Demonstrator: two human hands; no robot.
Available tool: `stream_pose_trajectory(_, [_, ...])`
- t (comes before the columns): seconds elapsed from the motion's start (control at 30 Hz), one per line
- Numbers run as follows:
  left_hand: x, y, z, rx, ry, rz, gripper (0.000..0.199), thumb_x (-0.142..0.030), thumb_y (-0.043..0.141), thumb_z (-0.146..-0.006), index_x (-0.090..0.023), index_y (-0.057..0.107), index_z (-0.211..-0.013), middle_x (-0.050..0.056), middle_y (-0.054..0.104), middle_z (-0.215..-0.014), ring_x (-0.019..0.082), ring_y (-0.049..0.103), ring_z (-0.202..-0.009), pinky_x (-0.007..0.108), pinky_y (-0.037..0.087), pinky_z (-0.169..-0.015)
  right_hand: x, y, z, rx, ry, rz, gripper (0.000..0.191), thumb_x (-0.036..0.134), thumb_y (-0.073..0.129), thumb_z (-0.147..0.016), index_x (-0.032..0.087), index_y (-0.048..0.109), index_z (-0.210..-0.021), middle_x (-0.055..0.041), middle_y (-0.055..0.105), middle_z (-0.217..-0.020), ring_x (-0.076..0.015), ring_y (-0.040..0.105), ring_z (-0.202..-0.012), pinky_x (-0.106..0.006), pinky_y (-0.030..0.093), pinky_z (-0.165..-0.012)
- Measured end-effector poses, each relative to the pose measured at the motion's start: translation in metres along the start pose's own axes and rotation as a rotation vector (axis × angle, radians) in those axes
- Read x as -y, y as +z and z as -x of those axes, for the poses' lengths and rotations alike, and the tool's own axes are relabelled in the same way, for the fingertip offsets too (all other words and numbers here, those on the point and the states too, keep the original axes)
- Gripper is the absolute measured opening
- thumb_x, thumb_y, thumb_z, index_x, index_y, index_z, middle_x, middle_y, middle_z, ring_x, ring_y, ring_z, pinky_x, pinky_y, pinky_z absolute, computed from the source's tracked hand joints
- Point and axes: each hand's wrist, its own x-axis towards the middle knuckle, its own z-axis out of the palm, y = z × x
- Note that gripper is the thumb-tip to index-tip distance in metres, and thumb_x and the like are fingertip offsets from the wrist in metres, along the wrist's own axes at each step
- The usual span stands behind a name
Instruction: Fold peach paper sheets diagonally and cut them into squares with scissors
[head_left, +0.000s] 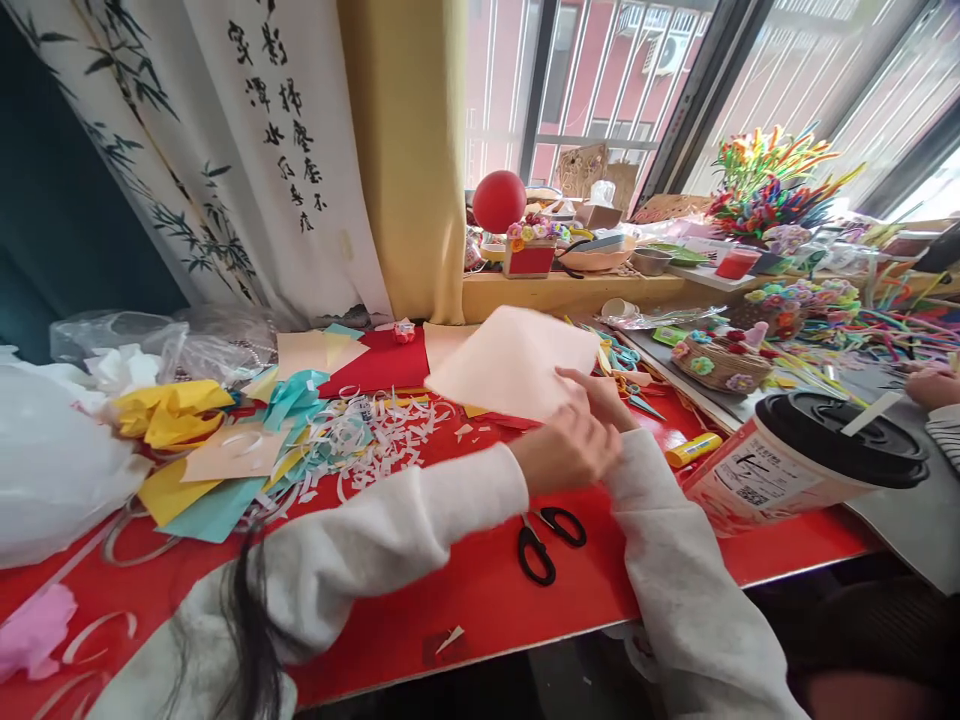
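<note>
A pale peach sheet of paper point(510, 360) is raised above the table, tilted, with one corner pointing left. My right hand point(600, 400) is closed on its lower right edge, a finger lying over the paper. Crossing in front of it, my left hand point(566, 445) has curled, slightly blurred fingers at the paper's lower corner; its fingertips partly overlap the right hand. Black-handled scissors point(546, 548) lie on the red table point(480, 600) just below my hands, their blades largely hidden under the left wrist.
White paper shreds point(382, 440) and coloured paper sheets point(232, 450) cover the left side, beside a white plastic bag point(60, 460). At right stand a large lidded cup point(795, 470) and a yellow glue stick point(694, 450). Another person's hand point(932, 385) shows at the right edge.
</note>
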Motion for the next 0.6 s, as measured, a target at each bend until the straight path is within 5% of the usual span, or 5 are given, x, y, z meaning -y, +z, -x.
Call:
stream_pose_trajectory(0.1, [-0.054,-0.001,-0.002,-0.035,0.028,0.072,0.035,-0.013,0.026,-0.091,-0.009,0.051,-0.114,0.017,0.067,-0.093,0.022,0.066,-0.079,0.034,0.049,-0.065,-0.005,-0.009,-0.001,-0.028,0.112,-0.01,0.021,0.031,0.056,-0.082,0.012,0.059,-0.093,-0.0003,0.061,-0.066,-0.0097,0.057,-0.053,-0.024,0.048,-0.05])
stream_pose_trajectory(0.23, [-0.078,-0.023,0.004,-0.071,-0.028,0.109,0.035,-0.013,0.028,-0.091,-0.009,0.054,-0.113,0.015,0.066,-0.1,0.02,0.065,-0.087,0.033,0.05,-0.076,0.004,-0.008,0.013,-0.034,0.119,-0.049,0.039,0.014,0.061,-0.07,0.02,0.059,-0.108,0.0017,0.064,-0.068,-0.0101,0.058,-0.052,-0.021,0.046,-0.048])
stream_pose_trajectory(0.37, [-0.074,-0.082,0.025,-0.139,-0.248,0.005,0.038,-0.017,0.031,-0.091,-0.012,0.045,-0.127,0.01,0.051,-0.129,0.023,0.041,-0.125,0.04,0.031,-0.107,0.038,0.009,0.048,0.02,-0.052,-0.086,0.047,0.024,0.059,-0.072,0.031,0.053,-0.118,0.004,0.066,-0.097,-0.0124,0.063,-0.073,-0.025,0.051,-0.063])
stream_pose_trajectory(0.47, [-0.08,-0.131,0.059,-0.162,-0.435,0.015,0.042,-0.026,0.038,-0.09,-0.021,0.039,-0.132,0.01,0.051,-0.128,0.026,0.04,-0.125,0.045,0.037,-0.102,0.066,0.025,0.082,-0.012,-0.267,-0.125,0.053,0.029,0.058,-0.071,0.035,0.049,-0.122,0.0043,0.061,-0.113,-0.0162,0.063,-0.087,-0.03,0.051,-0.072])
stream_pose_trajectory(0.6, [-0.109,-0.171,0.12,-0.037,-0.441,0.185,0.04,-0.028,0.045,-0.086,-0.031,0.045,-0.126,0.005,0.062,-0.114,0.022,0.053,-0.114,0.041,0.044,-0.095,0.089,0.048,0.133,-0.073,-0.459,-0.236,0.053,0.025,0.055,-0.071,0.041,0.046,-0.122,0.0079,0.058,-0.117,-0.0151,0.06,-0.093,-0.029,0.051,-0.075])
